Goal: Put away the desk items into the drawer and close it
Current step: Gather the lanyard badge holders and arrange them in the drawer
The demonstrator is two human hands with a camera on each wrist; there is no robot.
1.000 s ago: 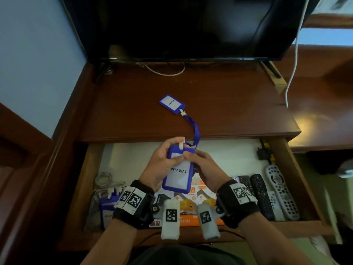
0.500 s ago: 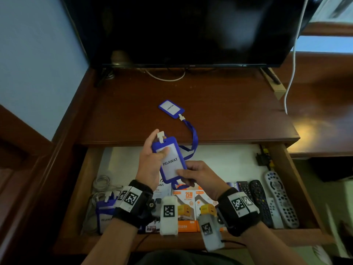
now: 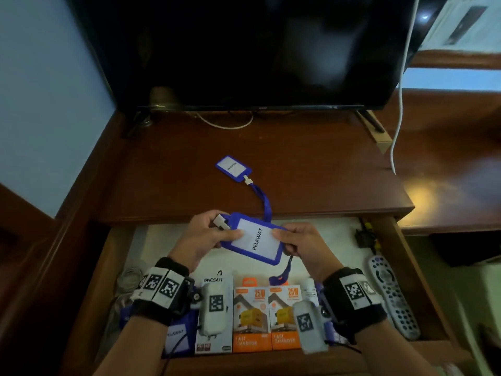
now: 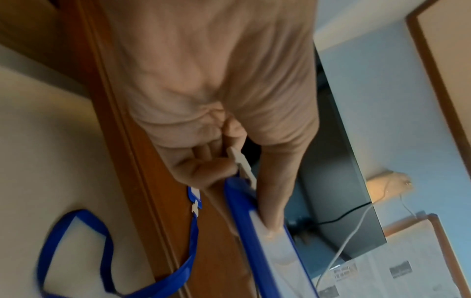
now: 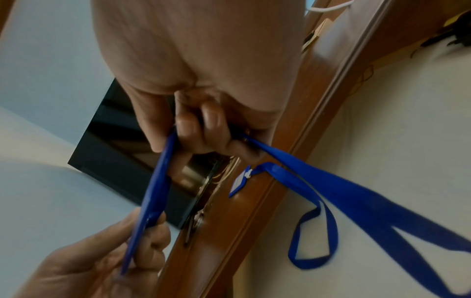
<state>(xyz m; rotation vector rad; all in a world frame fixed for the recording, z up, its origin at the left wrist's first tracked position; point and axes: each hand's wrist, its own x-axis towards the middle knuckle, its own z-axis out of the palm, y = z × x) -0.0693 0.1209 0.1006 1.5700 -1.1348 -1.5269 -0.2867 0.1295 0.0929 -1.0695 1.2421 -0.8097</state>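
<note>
A blue card holder (image 3: pixel 254 238) with a white "PELAWAT" card hangs flat over the open drawer (image 3: pixel 423 280), held at both ends. My left hand (image 3: pixel 208 236) grips its clip end, thumb on the card face (image 4: pixel 274 225). My right hand (image 3: pixel 295 244) pinches the other end (image 5: pixel 158 181), its lower fingers curled round a blue lanyard (image 5: pixel 356 193) that droops into the drawer. A second blue card holder (image 3: pixel 233 168) lies on the desk top (image 3: pixel 325 172), its lanyard (image 3: pixel 264 199) running to the desk's front edge.
A dark TV (image 3: pixel 257 50) stands at the back of the desk with white cables (image 3: pixel 398 109). In the drawer lie charger boxes (image 3: pixel 267 317), a white box (image 3: pixel 214 316), remotes (image 3: pixel 390 291), coiled cable (image 3: pixel 130 278) and another blue holder (image 3: pixel 179 335).
The held card holder has turned from upright to lying crosswise. My right hand moved from its bottom edge up to its right end; my left hand stayed on the clip end.
</note>
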